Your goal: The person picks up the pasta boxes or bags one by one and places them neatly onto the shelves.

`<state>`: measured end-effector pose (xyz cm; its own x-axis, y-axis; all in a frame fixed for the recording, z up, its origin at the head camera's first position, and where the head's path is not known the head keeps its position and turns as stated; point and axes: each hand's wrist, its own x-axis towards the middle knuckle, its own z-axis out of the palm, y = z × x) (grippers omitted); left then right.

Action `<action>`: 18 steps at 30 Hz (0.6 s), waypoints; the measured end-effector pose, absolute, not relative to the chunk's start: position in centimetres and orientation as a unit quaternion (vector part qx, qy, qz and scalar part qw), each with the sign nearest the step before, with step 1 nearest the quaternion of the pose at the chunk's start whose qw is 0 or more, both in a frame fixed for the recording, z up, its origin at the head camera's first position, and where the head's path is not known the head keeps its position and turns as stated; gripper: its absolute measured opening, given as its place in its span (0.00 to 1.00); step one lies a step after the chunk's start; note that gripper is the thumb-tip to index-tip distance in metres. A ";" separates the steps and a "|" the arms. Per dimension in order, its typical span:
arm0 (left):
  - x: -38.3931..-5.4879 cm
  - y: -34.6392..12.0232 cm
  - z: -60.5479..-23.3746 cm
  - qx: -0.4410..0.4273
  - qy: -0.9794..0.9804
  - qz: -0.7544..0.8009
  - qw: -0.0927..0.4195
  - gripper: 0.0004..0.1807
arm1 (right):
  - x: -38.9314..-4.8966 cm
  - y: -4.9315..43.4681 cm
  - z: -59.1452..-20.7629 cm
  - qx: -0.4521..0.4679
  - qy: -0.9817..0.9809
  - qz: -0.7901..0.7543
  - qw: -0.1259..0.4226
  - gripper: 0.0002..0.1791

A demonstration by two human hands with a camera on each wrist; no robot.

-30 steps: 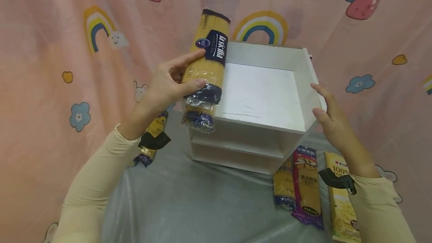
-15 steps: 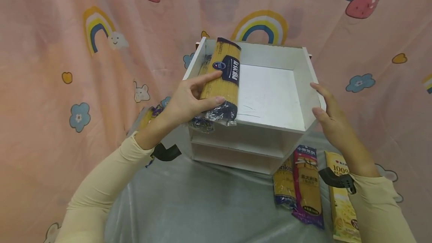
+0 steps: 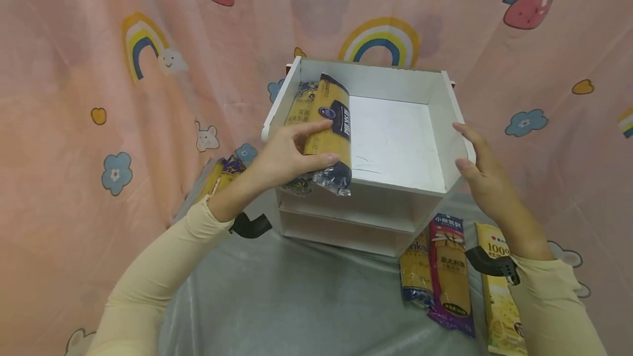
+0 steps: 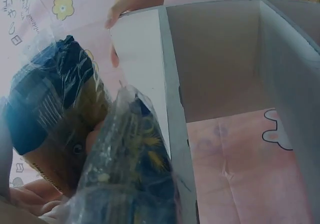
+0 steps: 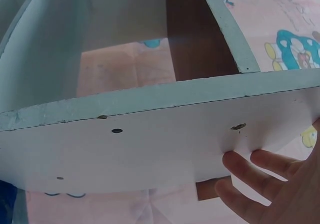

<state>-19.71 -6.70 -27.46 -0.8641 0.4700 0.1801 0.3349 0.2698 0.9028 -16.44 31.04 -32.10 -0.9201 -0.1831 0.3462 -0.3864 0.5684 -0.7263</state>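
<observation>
My left hand (image 3: 292,153) grips a yellow spaghetti pack (image 3: 326,139) with a dark blue label, thumb on its near side and index finger across its front. The pack is tilted over the left part of the top tray of a white shelf unit (image 3: 395,142). Beside it, partly hidden by that hand, another spaghetti pack (image 3: 303,106) lies against the tray's left wall. In the left wrist view their wrapped ends show, the held pack (image 4: 55,103) left of the lying pack (image 4: 135,169). My right hand (image 3: 489,180) holds the unit's right side panel (image 5: 150,149), fingertips on its outer face.
Right of the unit, a spaghetti pack (image 3: 416,273), a purple-red noodle pack (image 3: 451,279) and a yellow noodle pack (image 3: 504,301) lie on the grey cloth (image 3: 296,301). More packs (image 3: 225,172) lie at the left, partly behind my arm. A patterned pink curtain (image 3: 59,43) hangs behind.
My left hand has brought the spaghetti pack down and to the right, from above the tray's left wall to beside the lying pack. The right hand stays at the side panel.
</observation>
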 end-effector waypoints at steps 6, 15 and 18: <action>-19.8 -6.4 -27.0 0.237 0.834 0.493 0.069 0.35 | -16.5 30.9 -32.2 0.163 -0.877 0.438 0.113 0.32; -20.0 -6.6 -27.2 0.295 0.889 0.349 -0.014 0.29 | -16.4 30.9 -32.3 0.166 -0.871 0.448 0.117 0.32; -19.9 -6.7 -27.0 0.309 0.891 0.330 -0.028 0.27 | -16.4 30.9 -32.3 0.166 -0.868 0.453 0.119 0.32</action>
<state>-19.87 -6.74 -27.02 -0.8069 0.5335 0.2536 0.5701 0.5910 0.5708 -16.40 30.90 -32.29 -0.9166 -0.1808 0.3565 -0.3959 0.5349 -0.7465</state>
